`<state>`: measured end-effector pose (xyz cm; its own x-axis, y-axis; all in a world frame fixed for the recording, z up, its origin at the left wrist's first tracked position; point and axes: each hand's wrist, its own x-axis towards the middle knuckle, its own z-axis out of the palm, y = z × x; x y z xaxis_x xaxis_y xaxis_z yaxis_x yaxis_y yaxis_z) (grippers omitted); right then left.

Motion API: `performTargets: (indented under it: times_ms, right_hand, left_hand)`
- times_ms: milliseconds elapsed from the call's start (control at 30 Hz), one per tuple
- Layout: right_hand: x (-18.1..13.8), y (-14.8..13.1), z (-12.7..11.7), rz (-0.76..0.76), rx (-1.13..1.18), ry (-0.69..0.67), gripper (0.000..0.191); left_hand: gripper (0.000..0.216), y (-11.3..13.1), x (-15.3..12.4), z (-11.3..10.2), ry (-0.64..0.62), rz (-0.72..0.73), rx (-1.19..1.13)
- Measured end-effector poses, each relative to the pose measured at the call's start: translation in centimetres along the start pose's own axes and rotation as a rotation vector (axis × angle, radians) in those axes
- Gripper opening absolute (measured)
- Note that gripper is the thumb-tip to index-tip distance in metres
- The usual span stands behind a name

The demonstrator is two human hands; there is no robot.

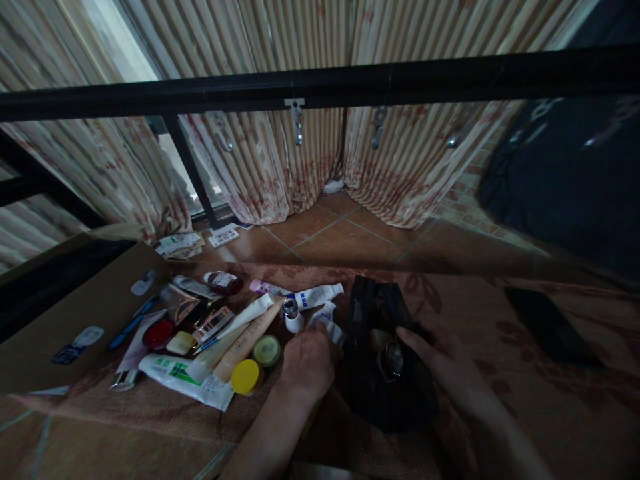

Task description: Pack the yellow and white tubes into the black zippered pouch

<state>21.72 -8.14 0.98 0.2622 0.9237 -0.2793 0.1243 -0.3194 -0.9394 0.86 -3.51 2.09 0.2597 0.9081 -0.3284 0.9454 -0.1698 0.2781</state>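
Note:
A black pouch (373, 313) lies open on a patterned mat, with a few small round items inside it. My left hand (309, 363) rests at the pouch's left edge, fingers curled; what they hold is hidden. My right hand (443, 363) lies on the pouch's right side, fingers stretched toward a round item (394, 359) in the opening. Left of the pouch lie scattered toiletries: a white tube with green print (185, 380), a yellow cap (246, 376), a green-lidded jar (267, 349), a small white bottle (293, 317) and a red round lid (159, 333).
A cardboard box (80, 320) stands at the left. A black bar (320, 87) crosses overhead, with curtains (280, 167) behind. A dark flat object (547, 323) lies on the mat at the right. Papers (180, 243) lie on the tiled floor (340, 237).

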Motion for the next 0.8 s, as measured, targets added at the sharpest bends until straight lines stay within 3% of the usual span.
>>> performTargets:
  times_ms: [800]
  right_hand:
    - [-0.07,-0.3,0.13,-0.017,-0.041,0.024,0.045]
  left_hand:
    - [0.032,0.02,0.02,0.07,-0.015,-0.011,0.005]
